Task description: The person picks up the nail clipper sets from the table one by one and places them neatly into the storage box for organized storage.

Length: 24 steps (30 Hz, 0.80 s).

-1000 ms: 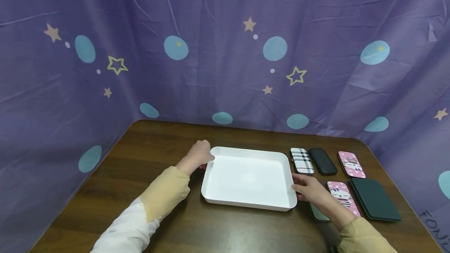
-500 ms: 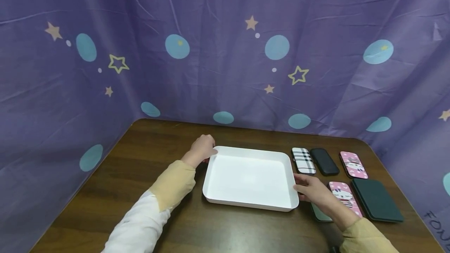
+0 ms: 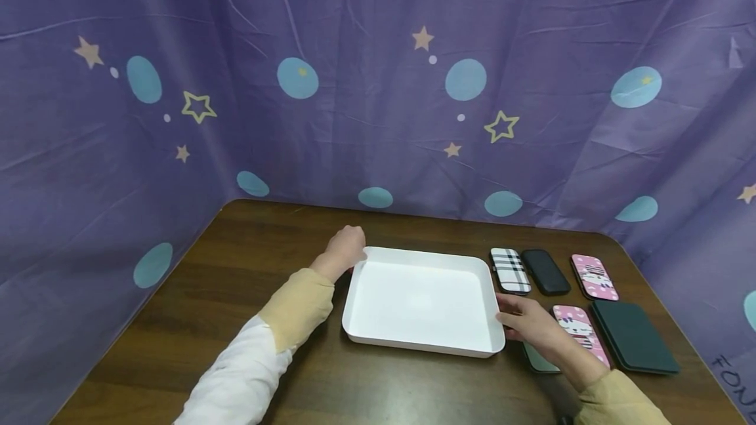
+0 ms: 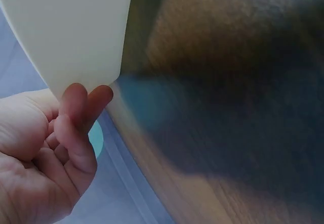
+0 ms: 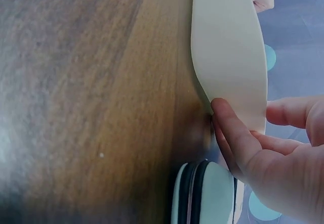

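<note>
A shallow white rectangular tray (image 3: 422,300) lies on the brown wooden table, with nothing in it. At its far left corner my left hand (image 3: 345,248) grips the rim. In the left wrist view the curled fingers (image 4: 76,138) touch the tray's outer wall. My right hand (image 3: 527,323) holds the middle of the right side. Seen from the right wrist, long fingers (image 5: 235,133) lie along the outer wall while the thumb (image 5: 288,112) is at the rim.
Right of the tray lie a plaid case (image 3: 509,271), a black case (image 3: 545,272), two pink cartoon cases (image 3: 594,277), a dark green flat case (image 3: 634,336) and a pale green case (image 3: 540,359) partly under my right hand. A purple curtain (image 3: 378,84) hangs behind the table (image 3: 236,307).
The tray has shifted very slightly to the right, and both hands have gone with it. My left hand has moved a little right and up around the corner. The cases stay put.
</note>
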{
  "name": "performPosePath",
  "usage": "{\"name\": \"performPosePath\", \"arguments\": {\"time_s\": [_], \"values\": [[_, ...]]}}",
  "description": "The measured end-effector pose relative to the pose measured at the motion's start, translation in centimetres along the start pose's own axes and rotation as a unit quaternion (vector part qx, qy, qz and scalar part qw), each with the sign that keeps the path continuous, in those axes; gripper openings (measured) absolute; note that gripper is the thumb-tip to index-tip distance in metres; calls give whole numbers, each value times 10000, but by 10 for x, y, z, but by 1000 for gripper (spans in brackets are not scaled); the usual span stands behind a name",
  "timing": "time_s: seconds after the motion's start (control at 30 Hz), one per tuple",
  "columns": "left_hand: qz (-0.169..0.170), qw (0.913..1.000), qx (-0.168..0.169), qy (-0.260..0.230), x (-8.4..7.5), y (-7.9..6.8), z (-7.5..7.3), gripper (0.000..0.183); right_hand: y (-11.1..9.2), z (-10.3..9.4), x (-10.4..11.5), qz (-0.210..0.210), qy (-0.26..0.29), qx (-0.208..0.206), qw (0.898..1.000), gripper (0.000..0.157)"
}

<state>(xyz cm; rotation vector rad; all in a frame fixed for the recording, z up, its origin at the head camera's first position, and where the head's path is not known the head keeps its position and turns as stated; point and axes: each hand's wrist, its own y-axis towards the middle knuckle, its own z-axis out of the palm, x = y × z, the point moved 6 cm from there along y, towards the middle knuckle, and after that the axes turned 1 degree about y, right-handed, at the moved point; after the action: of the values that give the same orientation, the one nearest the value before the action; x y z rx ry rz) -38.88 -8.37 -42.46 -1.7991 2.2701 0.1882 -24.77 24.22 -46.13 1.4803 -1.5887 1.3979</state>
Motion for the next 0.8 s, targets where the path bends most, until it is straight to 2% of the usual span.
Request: {"name": "performPosePath", "arguments": {"time_s": [0.17,0.47,0.67,0.8], "values": [[84,9999,-129,69,1,-1,-1,19,-1,0,0,3,-54,8,10000,53],[163,9994,-283,-80,-1,0,1,34,-5,-4,0,-68,-375,-165,9991,54],[68,9996,-278,45,-1,0,-1,23,-12,-13,8,-258,-672,-221,9972,57],[-16,9994,-296,157,-2,-1,-3,20,-20,-21,15,-564,-1238,-386,9900,54]]}}
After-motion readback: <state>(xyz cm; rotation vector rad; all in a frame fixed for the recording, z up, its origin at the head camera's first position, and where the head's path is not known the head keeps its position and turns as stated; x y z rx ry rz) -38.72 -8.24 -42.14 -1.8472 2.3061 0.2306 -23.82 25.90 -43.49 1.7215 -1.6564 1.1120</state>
